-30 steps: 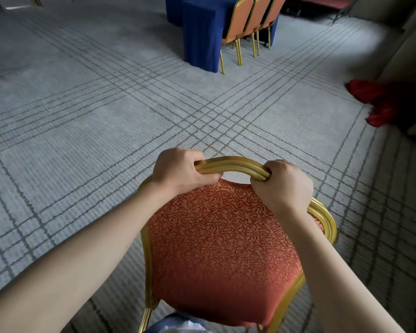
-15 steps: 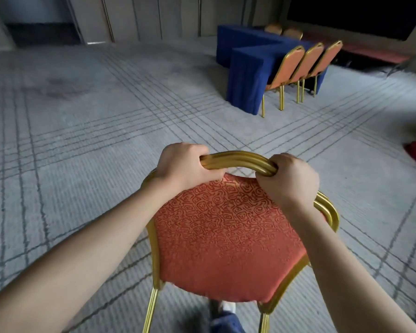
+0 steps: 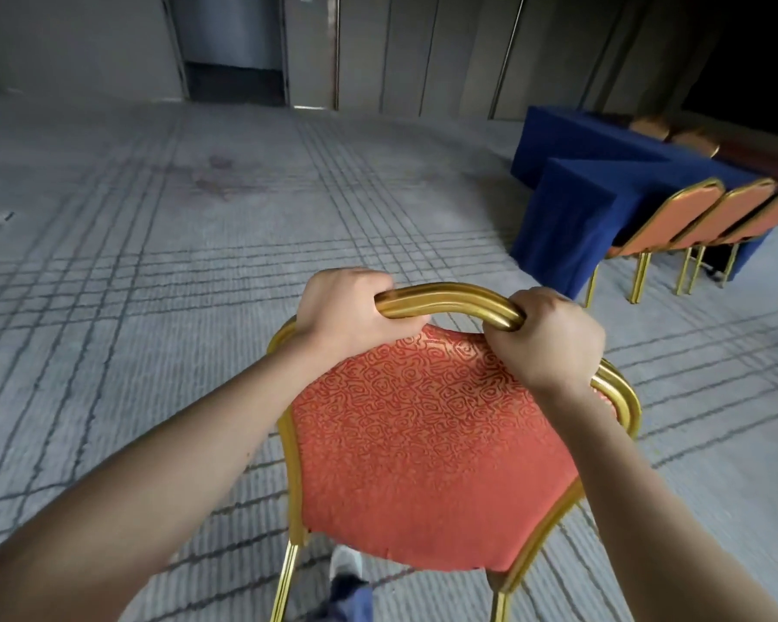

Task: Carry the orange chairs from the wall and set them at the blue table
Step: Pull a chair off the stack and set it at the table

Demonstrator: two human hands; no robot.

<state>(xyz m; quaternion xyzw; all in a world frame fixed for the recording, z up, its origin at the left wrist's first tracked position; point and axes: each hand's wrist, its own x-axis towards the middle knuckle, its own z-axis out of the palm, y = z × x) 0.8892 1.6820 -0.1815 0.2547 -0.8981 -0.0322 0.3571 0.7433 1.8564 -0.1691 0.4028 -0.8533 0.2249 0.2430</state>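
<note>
My left hand [image 3: 347, 312] and right hand [image 3: 553, 338] curl tight round the gold top rail of the chair [image 3: 423, 442], its back upright, padded side facing me, legs down over the carpet [image 3: 153, 307]. The blue worktop [image 3: 571, 204], three chairs [image 3: 733, 213] alongside, stands ahead right.

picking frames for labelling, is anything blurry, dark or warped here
Head view: the chair, left hand and right hand look fairly sharp; the shoe and carpet near the bottom edge are smeared; the wide lens curves the carpet lines; the corner behind the blue table is nearly black.
</note>
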